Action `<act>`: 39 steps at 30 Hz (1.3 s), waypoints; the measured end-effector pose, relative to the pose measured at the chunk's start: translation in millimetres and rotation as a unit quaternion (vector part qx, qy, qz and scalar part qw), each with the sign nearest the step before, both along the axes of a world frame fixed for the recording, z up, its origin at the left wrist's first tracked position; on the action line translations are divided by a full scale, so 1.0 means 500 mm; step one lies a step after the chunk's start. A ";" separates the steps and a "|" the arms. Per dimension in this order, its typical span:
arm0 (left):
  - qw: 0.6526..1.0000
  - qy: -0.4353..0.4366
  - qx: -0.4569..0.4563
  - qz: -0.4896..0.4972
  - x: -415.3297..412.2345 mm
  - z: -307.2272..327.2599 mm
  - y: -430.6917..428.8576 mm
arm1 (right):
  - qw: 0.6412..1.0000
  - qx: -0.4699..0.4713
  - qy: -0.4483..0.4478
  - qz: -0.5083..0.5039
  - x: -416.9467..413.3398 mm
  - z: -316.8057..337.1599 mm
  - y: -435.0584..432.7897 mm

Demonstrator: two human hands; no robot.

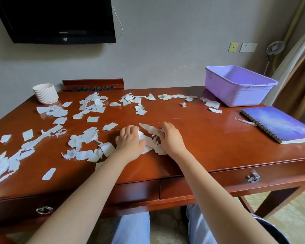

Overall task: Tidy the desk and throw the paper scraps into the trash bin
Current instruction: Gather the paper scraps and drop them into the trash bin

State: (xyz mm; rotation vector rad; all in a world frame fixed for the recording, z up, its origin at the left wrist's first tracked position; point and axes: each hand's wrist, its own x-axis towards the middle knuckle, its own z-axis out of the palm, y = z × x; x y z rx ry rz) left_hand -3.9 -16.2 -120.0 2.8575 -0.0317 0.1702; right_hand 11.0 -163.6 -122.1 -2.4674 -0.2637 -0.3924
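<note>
Many torn white paper scraps (93, 104) lie scattered over the left and back of the red-brown wooden desk (209, 138). At the desk's middle, a small heap of scraps (151, 138) sits between my two hands. My left hand (130, 140) has its fingers curled over the heap's left side. My right hand (171, 136) curls over its right side, fingertips on the paper. A lilac plastic bin (239, 85) stands at the back right of the desk, apparently with nothing in it.
A purple spiral notebook (278, 124) lies at the right edge with a paper strip (245, 121) beside it. A white ribbed pot (45, 93) stands back left, near a wooden rack (92, 84). A television (56, 18) hangs on the wall. Two drawers with ring handles face me.
</note>
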 end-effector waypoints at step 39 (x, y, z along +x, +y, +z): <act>0.988 -0.030 0.088 -0.124 -0.008 0.010 0.024 | 0.998 -0.015 0.059 -0.001 -0.048 0.011 -0.055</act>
